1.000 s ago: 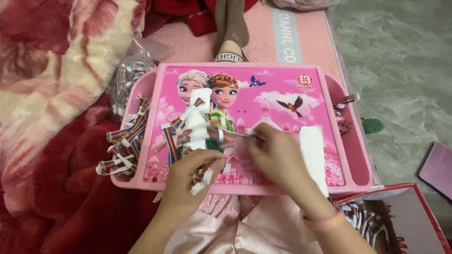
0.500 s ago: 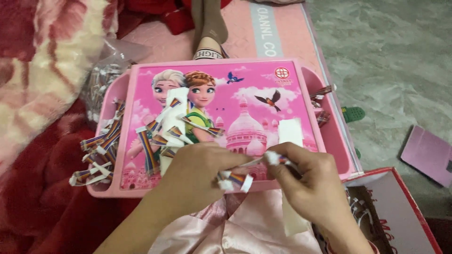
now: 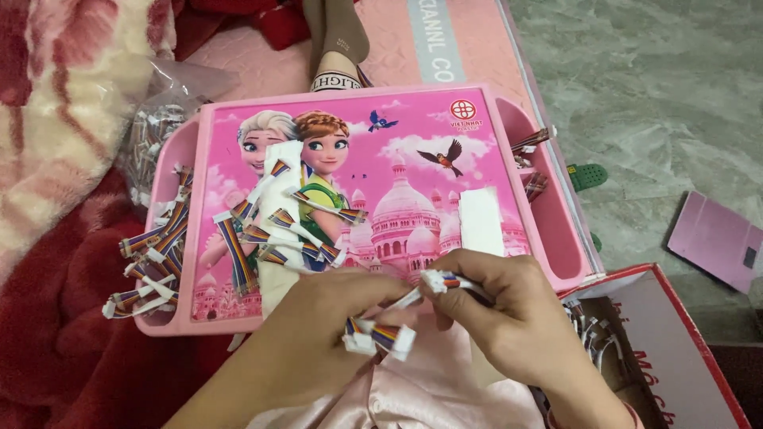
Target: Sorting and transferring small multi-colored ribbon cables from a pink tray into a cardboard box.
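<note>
My left hand point(image 3: 306, 334) and my right hand point(image 3: 509, 314) meet at the near edge of a pink lap tray point(image 3: 397, 111) with a cartoon picture. Both hold one short rainbow ribbon cable point(image 3: 380, 335) with white plugs: the left hand grips its lower end, the right hand pinches the upper plug point(image 3: 439, 280). Several similar cables point(image 3: 294, 226) lie on a white paper strip point(image 3: 278, 274) on the tray's left half. Another white strip point(image 3: 481, 221) lies just beyond my right hand.
More cables point(image 3: 151, 254) fill the tray's left side pocket; a few sit in the right pocket point(image 3: 531, 163). A clear bag of cables point(image 3: 155, 131) lies at left on a red blanket point(image 3: 56, 342). A red-rimmed box point(image 3: 660, 349) with cables stands at lower right. A socked foot point(image 3: 338, 48) is behind the tray.
Both hands have drawn back from the tray's middle to its near edge, carrying one cable between them. The view has shifted, so the tray sits higher and further left.
</note>
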